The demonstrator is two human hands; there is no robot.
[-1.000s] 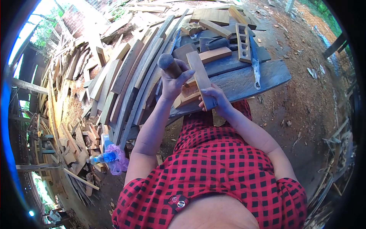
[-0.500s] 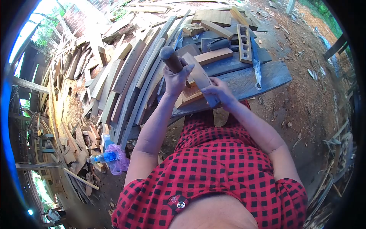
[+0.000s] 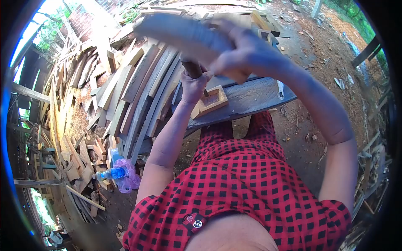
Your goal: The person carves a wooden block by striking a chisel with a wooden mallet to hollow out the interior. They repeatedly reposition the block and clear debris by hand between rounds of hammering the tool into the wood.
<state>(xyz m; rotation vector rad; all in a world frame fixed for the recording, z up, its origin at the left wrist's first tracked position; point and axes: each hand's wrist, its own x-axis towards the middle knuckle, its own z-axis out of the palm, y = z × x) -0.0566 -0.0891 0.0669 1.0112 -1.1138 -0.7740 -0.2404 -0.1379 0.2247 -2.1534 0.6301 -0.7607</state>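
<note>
My left hand (image 3: 194, 88) is wrapped round the handle of a chisel (image 3: 191, 70), which stands nearly upright. Its blade reaches down to the recess of a small wooden block (image 3: 202, 111) on the workbench (image 3: 255, 97). Raised above the bench, my right hand (image 3: 253, 54) grips a thick length of wood (image 3: 180, 37), smeared by motion. That length passes over the chisel's upper end and hides part of the bench top behind it.
Long boards (image 3: 138, 94) are stacked along the bench's left side. A plastic bottle (image 3: 112, 173) with a pink bag (image 3: 130, 179) is at lower left. A wooden frame with openings (image 3: 264, 35) is partly hidden behind my right hand. Wood scraps (image 3: 79, 163) cover the ground.
My right hand has swung up and away from the bench with the length of wood, which was low beside the chisel. My left hand stays on the chisel, almost unmoved.
</note>
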